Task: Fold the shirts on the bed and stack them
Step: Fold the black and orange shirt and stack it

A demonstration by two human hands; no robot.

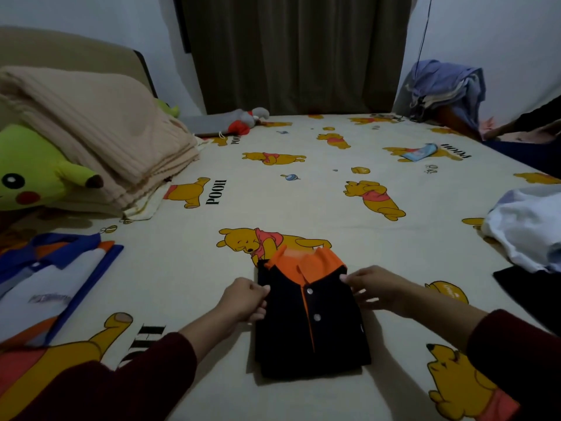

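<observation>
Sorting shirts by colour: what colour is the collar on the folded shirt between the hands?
Orange collar, seen in the head view.

Both forearms bare behind left hand and right hand; dark maroon sleeves pushed back toward the elbows.

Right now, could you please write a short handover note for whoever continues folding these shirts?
Left hand grips the left edge and right hand the right edge of the folded black polo shirt with orange collar, mid-bed.
Done: that polo, and a folded white-and-blue shirt at the left.
Left: stack the two; fold the crumpled white garment and the black cloth at the right.
</observation>
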